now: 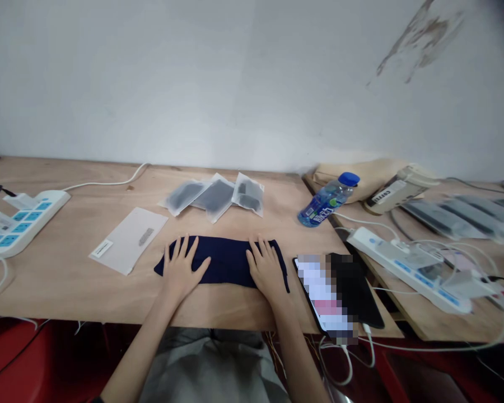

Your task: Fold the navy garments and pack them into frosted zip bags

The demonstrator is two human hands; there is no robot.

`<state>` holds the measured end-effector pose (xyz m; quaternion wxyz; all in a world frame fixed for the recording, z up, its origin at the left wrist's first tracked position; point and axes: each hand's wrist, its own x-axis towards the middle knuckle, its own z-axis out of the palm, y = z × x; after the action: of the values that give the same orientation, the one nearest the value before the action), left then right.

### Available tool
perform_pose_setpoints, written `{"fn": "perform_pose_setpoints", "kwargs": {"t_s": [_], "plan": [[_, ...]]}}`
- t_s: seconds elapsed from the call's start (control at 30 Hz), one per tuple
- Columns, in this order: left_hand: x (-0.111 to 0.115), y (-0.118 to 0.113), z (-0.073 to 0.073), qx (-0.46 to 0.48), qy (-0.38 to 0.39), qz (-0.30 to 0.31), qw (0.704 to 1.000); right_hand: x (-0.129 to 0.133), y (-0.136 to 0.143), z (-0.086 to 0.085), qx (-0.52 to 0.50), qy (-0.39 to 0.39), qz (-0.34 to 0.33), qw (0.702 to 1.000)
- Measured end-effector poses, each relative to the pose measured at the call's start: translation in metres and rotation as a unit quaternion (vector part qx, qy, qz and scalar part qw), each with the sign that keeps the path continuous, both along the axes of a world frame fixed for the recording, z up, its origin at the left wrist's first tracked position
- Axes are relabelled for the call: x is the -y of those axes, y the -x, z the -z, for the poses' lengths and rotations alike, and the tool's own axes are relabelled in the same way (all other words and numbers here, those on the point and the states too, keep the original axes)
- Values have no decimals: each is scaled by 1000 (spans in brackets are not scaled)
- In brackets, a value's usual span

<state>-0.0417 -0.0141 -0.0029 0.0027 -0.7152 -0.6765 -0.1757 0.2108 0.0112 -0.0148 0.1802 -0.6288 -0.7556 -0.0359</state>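
Observation:
A dark navy piece of cloth (224, 260) lies flat and stretched sideways on the wooden table in front of me. My left hand (182, 266) rests on its left part, fingers spread and pointing away from me. On the right part lies my right hand (266, 266), palm down with its fingers apart. Neither hand grips the cloth. To the left is a flat, pale plastic bag (130, 238) with a white label and some print. Beyond the cloth, several frosted packets (214, 196) with dark contents overlap.
At right are a lit phone (319, 294), a black device (357, 291), a blue-capped bottle (330, 200) and a coffee cup (399, 187). Power strips (411, 271) with white cables flank both sides. More wrapped packets (462, 215) lie far right. A wall stands behind the table.

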Motion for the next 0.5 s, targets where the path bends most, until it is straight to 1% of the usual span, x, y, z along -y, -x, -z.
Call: {"fn": "perform_pose_setpoints", "kwargs": {"t_s": [0.1,0.17,0.2,0.3,0.4,0.5], "plan": [[6,-1,4,6,-6,-35,999,-11,5,-4,-11,-12,-11,1000],[10,-2,7,15,-13,-46,999,-15,9,-14,-24,-31,-10,999],[11,-1,7,22,-18,-46,999,-16,10,-20,-32,-43,3,999],[12,6,9,58,-43,-31,997,-10,10,-38,-37,-60,89,994],[10,19,8,100,-72,-16,992,3,3,-47,-3,-11,181,983],[5,34,5,148,-68,-5,987,10,-5,-48,22,48,238,970]]}}
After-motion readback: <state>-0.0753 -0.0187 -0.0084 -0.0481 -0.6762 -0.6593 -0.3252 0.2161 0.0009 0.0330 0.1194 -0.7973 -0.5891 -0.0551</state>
